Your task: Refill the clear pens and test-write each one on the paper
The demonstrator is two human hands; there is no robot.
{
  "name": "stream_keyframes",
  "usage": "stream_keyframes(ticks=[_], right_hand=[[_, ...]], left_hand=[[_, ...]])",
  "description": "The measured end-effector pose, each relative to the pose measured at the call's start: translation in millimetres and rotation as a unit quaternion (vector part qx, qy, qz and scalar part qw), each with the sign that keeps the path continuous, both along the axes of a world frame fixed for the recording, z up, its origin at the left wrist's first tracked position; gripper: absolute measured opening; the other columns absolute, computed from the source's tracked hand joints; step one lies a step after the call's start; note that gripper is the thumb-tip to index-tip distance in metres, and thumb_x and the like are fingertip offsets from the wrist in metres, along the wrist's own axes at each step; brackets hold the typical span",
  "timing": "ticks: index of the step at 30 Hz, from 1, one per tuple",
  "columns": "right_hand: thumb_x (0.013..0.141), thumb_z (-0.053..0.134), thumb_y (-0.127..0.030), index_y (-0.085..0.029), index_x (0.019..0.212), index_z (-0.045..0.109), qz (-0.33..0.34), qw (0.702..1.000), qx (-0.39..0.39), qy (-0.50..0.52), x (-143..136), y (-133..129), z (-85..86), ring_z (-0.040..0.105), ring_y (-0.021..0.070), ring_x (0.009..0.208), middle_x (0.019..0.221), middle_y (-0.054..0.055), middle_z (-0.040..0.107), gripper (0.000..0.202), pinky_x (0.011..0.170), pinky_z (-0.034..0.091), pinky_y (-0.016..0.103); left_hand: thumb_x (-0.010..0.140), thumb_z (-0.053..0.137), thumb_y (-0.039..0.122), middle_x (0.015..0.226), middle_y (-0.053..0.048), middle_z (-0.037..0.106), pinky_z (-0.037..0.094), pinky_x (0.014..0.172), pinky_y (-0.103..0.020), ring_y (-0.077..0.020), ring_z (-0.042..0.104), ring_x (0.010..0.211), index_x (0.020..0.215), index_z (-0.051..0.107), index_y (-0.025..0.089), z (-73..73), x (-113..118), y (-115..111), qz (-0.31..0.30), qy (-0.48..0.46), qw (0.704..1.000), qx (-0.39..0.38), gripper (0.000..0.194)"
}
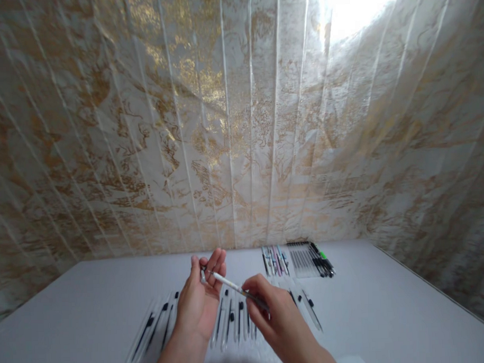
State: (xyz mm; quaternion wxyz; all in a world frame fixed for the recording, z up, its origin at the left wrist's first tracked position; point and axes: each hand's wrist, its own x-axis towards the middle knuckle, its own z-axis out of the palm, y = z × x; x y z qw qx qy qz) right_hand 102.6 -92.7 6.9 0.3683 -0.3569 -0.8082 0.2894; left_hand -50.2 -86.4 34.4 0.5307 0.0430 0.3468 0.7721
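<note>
My left hand [198, 299] is turned palm up over the table, its thumb and forefinger closed on a small clear piece with a dark end [203, 274], which looks like a pen cap. In my right hand [274, 307] is a slim white pen [229, 283], held between thumb and fingers. Its pointed tip is at my left palm, close to the small piece; I cannot tell whether they touch. Beneath and between my hands lie several clear pen parts with dark refills and black caps [232, 317], partly hidden by the hands.
More clear pen parts [149, 322] lie at the left, and others [311, 303] at the right. Farther back are several pastel pens [275, 260] and a row of black refills and pens [304, 259]. A gold-patterned sheet [233, 150] hangs behind the white table [64, 315].
</note>
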Motion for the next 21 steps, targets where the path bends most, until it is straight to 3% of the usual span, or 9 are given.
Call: stream_keyframes(ticks=[9,15,21], right_hand=[[0.086,0.044,-0.014,-0.023,0.091,0.049,-0.013,1.0,0.003,-0.005,-2.8,-0.8,-1.7,0.048,0.012,0.054,0.067,-0.003,0.055,0.011,0.053,0.036,0.021],[0.087,0.045,-0.016,-0.022,0.089,0.049,-0.033,0.999,0.002,-0.005,-2.8,1.4,-4.5,0.052,0.0131,0.056,0.069,-0.002,0.059,0.008,0.054,0.037,0.021],[0.09,0.042,-0.018,-0.022,0.092,0.05,-0.03,0.999,0.01,0.022,-6.4,2.3,-11.2,0.054,0.0135,0.059,0.073,-0.001,0.062,0.009,0.055,0.039,0.022]], left_hand=[[0.098,0.039,0.02,0.08,-0.011,0.076,0.058,0.068,-0.022,-0.0162,0.073,0.083,0.068,0.051,0.016,1.4,9.5,-3.4,-0.013,0.049,0.999,0.014,0.033],[0.096,0.044,0.026,0.08,-0.013,0.076,0.059,0.073,-0.028,-0.0197,0.073,0.085,0.071,0.055,0.015,-9.2,13.4,-1.6,-0.034,0.113,0.992,0.033,0.03],[0.097,0.041,0.026,0.081,-0.015,0.076,0.058,0.073,-0.03,-0.0204,0.073,0.085,0.079,0.06,0.012,-13.2,13.2,-0.4,-0.038,0.12,0.991,0.035,0.031]])
